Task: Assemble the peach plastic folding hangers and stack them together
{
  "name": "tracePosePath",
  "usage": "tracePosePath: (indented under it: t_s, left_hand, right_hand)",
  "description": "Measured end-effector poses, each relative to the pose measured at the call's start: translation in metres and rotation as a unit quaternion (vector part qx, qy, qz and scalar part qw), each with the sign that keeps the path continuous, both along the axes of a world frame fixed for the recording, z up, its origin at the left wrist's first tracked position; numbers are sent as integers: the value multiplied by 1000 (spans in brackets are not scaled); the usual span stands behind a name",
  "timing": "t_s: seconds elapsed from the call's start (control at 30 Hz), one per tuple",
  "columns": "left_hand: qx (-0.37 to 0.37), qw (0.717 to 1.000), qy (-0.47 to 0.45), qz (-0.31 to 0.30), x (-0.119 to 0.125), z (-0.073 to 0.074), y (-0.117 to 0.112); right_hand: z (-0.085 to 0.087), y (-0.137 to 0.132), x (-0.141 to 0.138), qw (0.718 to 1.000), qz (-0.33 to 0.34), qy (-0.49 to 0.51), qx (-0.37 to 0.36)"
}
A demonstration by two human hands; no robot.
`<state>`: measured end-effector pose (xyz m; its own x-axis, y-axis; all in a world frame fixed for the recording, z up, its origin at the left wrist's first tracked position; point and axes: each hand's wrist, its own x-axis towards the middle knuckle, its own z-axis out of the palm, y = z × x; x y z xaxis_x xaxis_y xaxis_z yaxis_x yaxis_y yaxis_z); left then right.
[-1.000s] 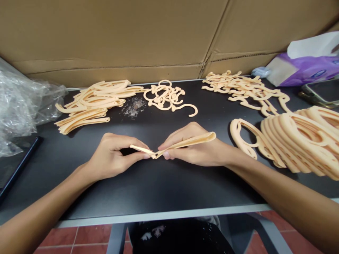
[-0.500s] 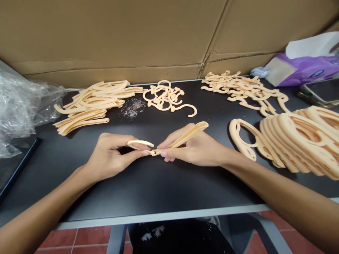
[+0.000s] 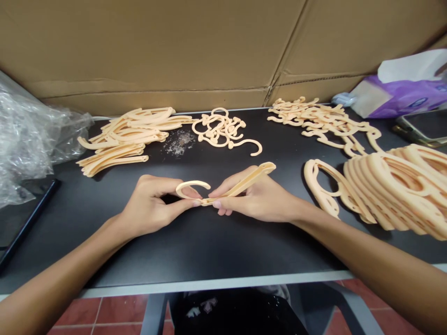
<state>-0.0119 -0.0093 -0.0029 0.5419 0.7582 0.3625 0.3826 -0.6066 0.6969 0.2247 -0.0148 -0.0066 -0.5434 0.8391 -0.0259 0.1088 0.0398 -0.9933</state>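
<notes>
"Over the middle of the black tabletop (image 3: 167, 260), what might go wrong with those two pieces?"

"I'd worry about the hook (image 3: 190, 183) twisting. Its curved end stands up free, and only its low end is pinched, right where it meets the channelled bar (image 3: 251, 179). If the hands press at different angles, it could skew or slip there."

"And the bar?"

"Its far end slants up past the grip, so a knock there could lever the pieces apart. I can't tell whether they are locked together or merely touching; the fingertips crowd the joint."

"How do the fingers stand?"

"The left hand (image 3: 152, 204) has thumb and forefinger pinched on the hook's low end, open no wider than the piece itself. The right hand (image 3: 258, 195) grasps the bar near its low end, thumb on the near side, forefinger on the far side, other fingertips peeking out beneath. The joint lies between the two pinches."

"Anything close by?"

"Loose hooks (image 3: 228, 145) lie beyond the hands, a pile of curved bars (image 3: 131, 124) beyond the left one, and stacked frames (image 3: 380, 186) off to the right."
</notes>
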Motion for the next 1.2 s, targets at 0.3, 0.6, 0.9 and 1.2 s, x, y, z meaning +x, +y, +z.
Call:
tracePosePath:
  t_s: [0.3,0.6,0.9,1.2]
  left_hand:
    - [-48,994,-79,57,-2,-6,1]
    - [74,993,59,-63,0,1,-3]
    - [220,973,35,65,-2,7,-5]
    - [252,955,93,124,-8,0,1]
  right_hand:
    - [4,5,-7,981,-61,118,-139]
    - [6,8,-3,940,24,188,-285]
    - [6,9,-4,988,-116,32,-100]
    - [-6,13,9,780,-195,-440,401]
